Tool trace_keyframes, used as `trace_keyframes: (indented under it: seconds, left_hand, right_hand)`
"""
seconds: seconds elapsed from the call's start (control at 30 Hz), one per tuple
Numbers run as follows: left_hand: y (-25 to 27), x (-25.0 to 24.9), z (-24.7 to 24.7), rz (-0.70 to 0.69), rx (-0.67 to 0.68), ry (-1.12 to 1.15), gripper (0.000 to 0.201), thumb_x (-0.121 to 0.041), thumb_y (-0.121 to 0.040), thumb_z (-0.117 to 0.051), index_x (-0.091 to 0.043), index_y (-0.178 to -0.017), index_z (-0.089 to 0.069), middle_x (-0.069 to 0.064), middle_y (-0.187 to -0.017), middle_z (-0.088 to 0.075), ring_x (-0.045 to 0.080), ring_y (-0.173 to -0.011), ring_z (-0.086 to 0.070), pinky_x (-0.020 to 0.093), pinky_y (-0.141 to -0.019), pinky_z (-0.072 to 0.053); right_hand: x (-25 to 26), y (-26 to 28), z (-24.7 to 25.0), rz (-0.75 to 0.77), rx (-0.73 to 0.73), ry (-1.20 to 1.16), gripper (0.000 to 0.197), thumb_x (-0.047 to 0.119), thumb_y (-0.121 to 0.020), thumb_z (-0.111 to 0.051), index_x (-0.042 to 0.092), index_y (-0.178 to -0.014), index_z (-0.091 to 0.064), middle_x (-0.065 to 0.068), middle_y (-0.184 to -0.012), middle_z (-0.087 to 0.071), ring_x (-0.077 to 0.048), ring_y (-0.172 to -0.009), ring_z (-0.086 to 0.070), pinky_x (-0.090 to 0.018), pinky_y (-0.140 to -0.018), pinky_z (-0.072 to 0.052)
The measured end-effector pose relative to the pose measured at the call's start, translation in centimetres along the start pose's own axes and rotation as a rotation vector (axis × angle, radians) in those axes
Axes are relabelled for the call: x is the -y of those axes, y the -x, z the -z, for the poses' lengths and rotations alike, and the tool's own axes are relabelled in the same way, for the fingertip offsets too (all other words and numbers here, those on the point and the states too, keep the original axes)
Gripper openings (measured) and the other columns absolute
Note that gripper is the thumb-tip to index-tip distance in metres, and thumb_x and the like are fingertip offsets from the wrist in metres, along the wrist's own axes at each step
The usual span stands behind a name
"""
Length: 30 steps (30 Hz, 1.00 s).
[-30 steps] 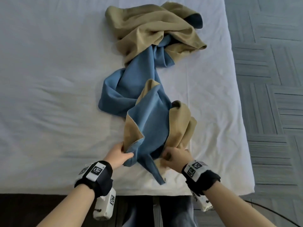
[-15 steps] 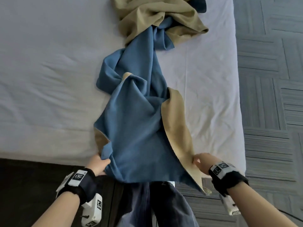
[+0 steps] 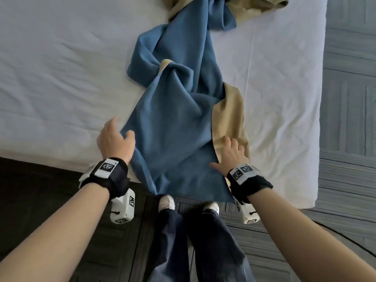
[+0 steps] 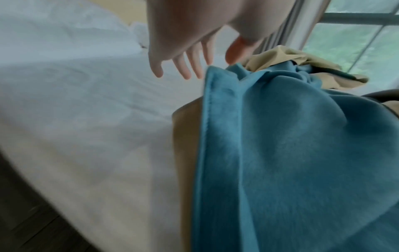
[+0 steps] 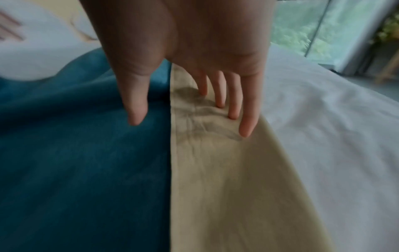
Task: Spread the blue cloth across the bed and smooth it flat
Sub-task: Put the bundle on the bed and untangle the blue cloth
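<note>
White-sheeted bed (image 3: 61, 82), grey patterned floor (image 3: 350, 98) at right, window (image 4: 356, 34) beyond far edge. Blue cloth (image 3: 175, 139), tan-backed, bunched lengthwise, hanging over near edge. Left hand (image 3: 115, 139) grip loose at cloth's left edge; right hand (image 3: 232, 155) flat, fingers spread, pressing tan fold.

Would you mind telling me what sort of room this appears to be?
Most likely a bedroom, perhaps a hotel room: a bed under a white sheet, a large window beyond it, and grey patterned carpet alongside.

bare white sheet (image 3: 61, 82) left and right, twisted blue cloth (image 3: 175, 129) (mid-bed) between
</note>
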State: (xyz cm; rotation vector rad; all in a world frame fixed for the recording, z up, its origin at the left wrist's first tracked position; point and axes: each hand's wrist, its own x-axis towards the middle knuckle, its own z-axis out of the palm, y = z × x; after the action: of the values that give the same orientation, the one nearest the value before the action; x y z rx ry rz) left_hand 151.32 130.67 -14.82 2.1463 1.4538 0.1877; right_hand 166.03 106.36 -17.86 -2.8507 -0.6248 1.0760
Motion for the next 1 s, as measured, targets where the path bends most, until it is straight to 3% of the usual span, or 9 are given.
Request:
trace_keyframes:
  seconds: [0.1, 0.2, 0.27, 0.47, 0.57, 0.63, 0.73, 0.9, 1.0]
  left_hand:
    - [-2.1, -1.9, -1.1, -0.06, 0.127, -0.051, 0.039, -0.027, -0.087, -0.046, -0.018, -0.124, -0.057, 0.01, -0.132, -0.057, 0.032, -0.123, -0.049, 0.041, -0.104, -0.036]
    - [-3.5, -2.4, -2.3, -0.001, 0.413, -0.349, 0.061, -0.032, -0.084, -0.059, -0.013, -0.138, -0.037, 0.014, -0.147, -0.03, 0.034, -0.135, -0.029, 0.046, -0.106, -0.032]
    - [-4.0, -2.3, -2.9, 0.019, 0.501, -0.42, 0.058, -0.025, -0.081, -0.063, -0.009, -0.132, -0.042, 0.017, -0.148, -0.022, 0.036, -0.135, -0.026, 0.045, -0.108, -0.031]
    - [-4.9, -0.6, -3.9, 0.017, 0.425, -0.253, 0.055, -0.016, -0.081, -0.067, 0.001, -0.122, -0.035, 0.021, -0.128, -0.047, 0.039, -0.12, -0.045, 0.048, -0.097, -0.04]
    - [-4.7, 0.4, -3.7, -0.007, 0.429, -0.137, 0.045, -0.02, -0.085, -0.062, -0.005, -0.119, -0.036, 0.022, -0.114, -0.06, 0.041, -0.105, -0.057, 0.046, -0.087, -0.046]
    - [-4.3, 1.9, -3.1, -0.06, 0.469, -0.157, 0.034, -0.021, -0.089, -0.057, -0.002, -0.116, -0.048, 0.027, -0.11, -0.062, 0.043, -0.101, -0.058, 0.041, -0.078, -0.043]
    - [-3.7, 6.0, -1.3, 0.0, 0.498, -0.25, 0.032, -0.021, -0.09, -0.056, 0.0, -0.114, -0.054, 0.03, -0.111, -0.062, 0.045, -0.104, -0.057, 0.042, -0.081, -0.043]
    - [-1.9, 12.6, 1.3, 0.191, 0.65, -0.479, 0.043, -0.015, -0.087, -0.062, 0.011, -0.119, -0.051, 0.033, -0.125, -0.055, 0.044, -0.116, -0.053, 0.044, -0.094, -0.042]
    - [-1.8, 12.6, 1.6, 0.229, 0.634, -0.361, 0.054, -0.014, -0.078, -0.072, 0.008, -0.12, -0.048, 0.03, -0.125, -0.055, 0.042, -0.115, -0.054, 0.045, -0.095, -0.044]
  right_hand:
    - [0.3, 0.3, -1.4, 0.007, -0.088, 0.171, 0.065, 0.022, -0.079, -0.069, 0.01, -0.13, -0.031, -0.012, -0.135, -0.033, -0.032, -0.118, -0.04, -0.041, -0.08, -0.052]
    - [-0.1, 0.2, -1.7, 0.022, -0.152, 0.166, 0.044, 0.006, -0.085, -0.053, 0.008, -0.126, -0.038, -0.013, -0.133, -0.036, -0.033, -0.117, -0.041, -0.04, -0.084, -0.051]
    - [-0.4, -0.1, -1.5, 0.019, -0.171, 0.145, 0.038, 0.002, -0.085, -0.046, 0.007, -0.122, -0.041, -0.013, -0.131, -0.039, -0.033, -0.116, -0.042, -0.04, -0.086, -0.05]
    - [1.0, -0.7, -1.3, -0.126, -0.198, 0.049, 0.046, 0.024, -0.08, -0.064, 0.006, -0.117, -0.042, -0.012, -0.122, -0.042, -0.031, -0.116, -0.041, -0.04, -0.077, -0.05]
    - [0.8, -1.3, -1.6, -0.124, -0.271, -0.006, 0.027, 0.012, -0.083, -0.053, 0.003, -0.108, -0.049, -0.018, -0.12, -0.046, -0.035, -0.116, -0.041, -0.042, -0.079, -0.046]
    - [-0.9, -1.2, -1.8, -0.152, -0.324, -0.213, 0.019, 0.007, -0.081, -0.047, 0.001, -0.099, -0.048, -0.023, -0.11, -0.054, -0.037, -0.104, -0.049, -0.041, -0.077, -0.044]
    - [-5.7, 0.3, -2.4, -0.412, -0.349, -0.445, 0.007, 0.01, -0.082, -0.045, 0.009, -0.085, -0.038, -0.026, -0.089, -0.059, -0.03, -0.063, -0.046, -0.033, -0.057, -0.033]
    - [-12.9, 4.3, -4.3, -0.688, 0.009, -0.389, 0.03, 0.004, -0.083, -0.051, -0.009, -0.109, -0.046, -0.036, -0.113, -0.055, -0.045, -0.105, -0.056, -0.044, -0.085, -0.045]
    - [-11.4, 4.7, -4.0, -0.558, -0.138, -0.352, 0.035, 0.003, -0.079, -0.058, -0.009, -0.11, -0.047, -0.033, -0.114, -0.053, -0.045, -0.107, -0.054, -0.043, -0.086, -0.042]
